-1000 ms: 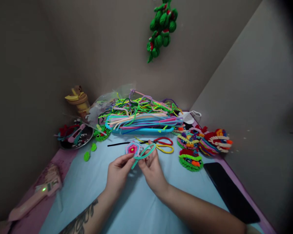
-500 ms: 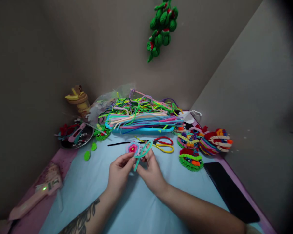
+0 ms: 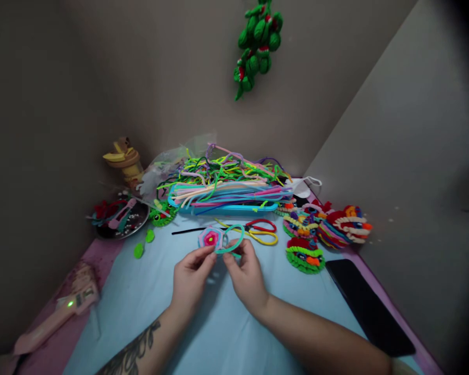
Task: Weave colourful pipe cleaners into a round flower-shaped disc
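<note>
My left hand [image 3: 189, 278] pinches a small woven pipe-cleaner piece [image 3: 211, 238] with a pink and red centre and a pale rim, held just above the light blue table [image 3: 203, 333]. My right hand [image 3: 247, 276] is closed on a teal pipe cleaner [image 3: 233, 245] that curves in a loop from that piece. Both hands meet near the table's middle, fingertips almost touching.
A heap of coloured pipe cleaners [image 3: 226, 185] lies behind in a blue tray. Red and yellow scissors [image 3: 262, 232] and a black stick [image 3: 187, 230] lie just beyond my hands. Finished woven pieces [image 3: 324, 229] sit right, a black phone [image 3: 369, 307] nearer. A glue gun [image 3: 58, 312] lies left, a dark dish [image 3: 119, 219] behind it.
The teal pipe cleaner's loose end, which hung down between my hands, has been drawn up and round into a tighter loop beside the woven piece. My hands stayed in place.
</note>
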### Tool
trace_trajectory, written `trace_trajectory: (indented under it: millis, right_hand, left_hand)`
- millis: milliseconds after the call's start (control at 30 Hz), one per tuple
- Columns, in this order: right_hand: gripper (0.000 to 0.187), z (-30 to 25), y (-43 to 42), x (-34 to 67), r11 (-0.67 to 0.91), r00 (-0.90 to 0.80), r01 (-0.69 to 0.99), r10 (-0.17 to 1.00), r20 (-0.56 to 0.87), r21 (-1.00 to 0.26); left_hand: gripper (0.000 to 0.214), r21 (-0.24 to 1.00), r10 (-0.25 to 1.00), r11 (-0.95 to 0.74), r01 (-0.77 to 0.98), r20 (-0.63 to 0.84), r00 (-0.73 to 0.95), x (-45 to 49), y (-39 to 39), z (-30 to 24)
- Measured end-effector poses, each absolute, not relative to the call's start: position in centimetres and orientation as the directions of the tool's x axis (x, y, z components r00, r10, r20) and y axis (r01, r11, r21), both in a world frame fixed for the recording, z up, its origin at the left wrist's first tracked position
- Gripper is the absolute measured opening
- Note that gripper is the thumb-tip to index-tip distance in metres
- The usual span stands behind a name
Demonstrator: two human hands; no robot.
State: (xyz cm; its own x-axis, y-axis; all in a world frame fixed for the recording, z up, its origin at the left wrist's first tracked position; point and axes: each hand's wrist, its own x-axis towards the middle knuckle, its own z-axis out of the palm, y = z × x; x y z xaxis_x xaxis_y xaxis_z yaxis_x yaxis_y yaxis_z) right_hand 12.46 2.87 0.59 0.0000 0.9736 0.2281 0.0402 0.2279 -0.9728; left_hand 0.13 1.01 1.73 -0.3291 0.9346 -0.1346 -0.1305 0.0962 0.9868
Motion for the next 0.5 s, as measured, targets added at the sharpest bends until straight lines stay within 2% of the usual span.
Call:
trace_trajectory:
  millis: [100,167,233,300,367,433,467,500]
  right_hand:
    - [0.009,0.9,2.7,12.8,0.379,-0.038,0.106,0.925,0.377,-0.919]
    - [0.004,1.4,2.1,12.9,0.577,-0.186,0.127,0.813,0.552,-0.807]
    - [0.01,2.1,1.2,12.7,0.808,-0.453,0.056,0.544,0.706,-0.587]
    - [0.014,2.6,0.2,12.5,0.929,-0.655,-0.072,0.23,0.72,-0.363]
    - [0.016,2.8,-0.4,12.3,0.955,-0.728,-0.135,0.086,0.68,-0.265]
    - [0.012,2.7,-0.4,12.4,0.949,-0.716,-0.124,0.116,0.689,-0.289]
    - [0.013,2.5,-0.1,12.5,0.935,-0.677,-0.082,0.202,0.708,-0.345]
    - [0.015,2.3,0.4,12.6,0.901,-0.609,-0.013,0.336,0.718,-0.433]
  left_hand:
    - [0.028,0.977,0.927,0.097,-0.192,-0.158,-0.34,-0.1,1.2,1.7]
    - [0.03,0.968,0.913,0.081,-0.238,-0.168,-0.372,-0.3,1.5,1.6]
    - [0.033,0.956,0.9,0.082,-0.283,-0.193,-0.391,-0.6,1.7,1.5]
    - [0.036,0.945,0.895,0.104,-0.309,-0.225,-0.386,-0.9,1.9,1.4]
    - [0.037,0.945,0.895,0.116,-0.305,-0.233,-0.38,-1.1,2.1,1.4]
    - [0.036,0.956,0.898,0.102,-0.277,-0.208,-0.387,-1.2,2.1,1.5]
    - [0.035,0.963,0.901,0.092,-0.254,-0.189,-0.391,-1.2,2.1,1.5]
    - [0.033,0.971,0.902,0.08,-0.225,-0.166,-0.397,-1.2,2.0,1.6]
